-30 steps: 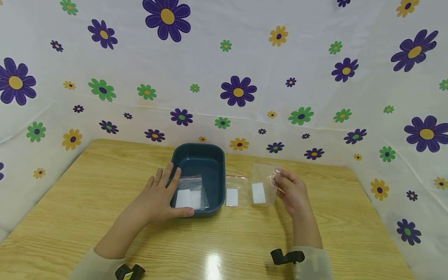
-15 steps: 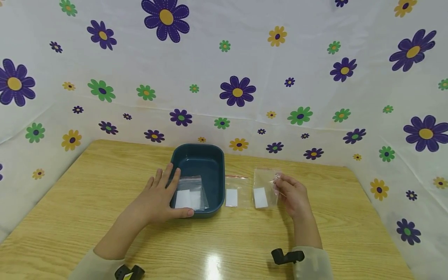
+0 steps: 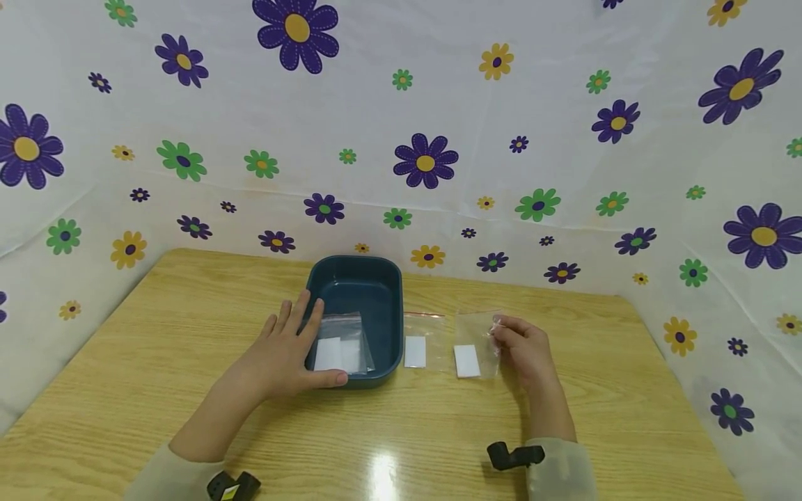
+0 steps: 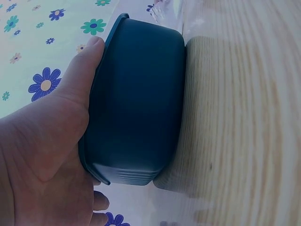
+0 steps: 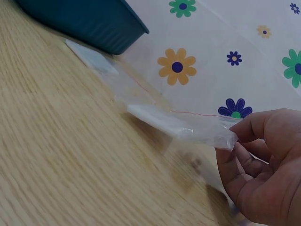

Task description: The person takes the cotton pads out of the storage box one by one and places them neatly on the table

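My left hand (image 3: 285, 355) rests with spread, straight fingers on the rim at the near left corner of a dark teal bin (image 3: 387, 299). In the left wrist view its thumb lies along the rim of the bin (image 4: 136, 94). Inside the bin are clear zip bags (image 3: 351, 323) with white cards, overlapping and partly covered by the hand. My right hand (image 3: 526, 348) pinches the right edge of a clear zip bag (image 3: 479, 330) holding a white card (image 3: 466, 361). The right wrist view shows this bag (image 5: 207, 134) tilted, its held edge raised off the table.
Between the bin and the held bag, another clear zip bag (image 3: 435, 344) with a white card lies flat on the wooden table (image 3: 401, 431). A flower-printed white cloth (image 3: 351, 118) stands behind the table and along both sides.
The zip bag in my right hand has come down and slightly toward me, closer to the table. My left hand and the bin have stayed in place.
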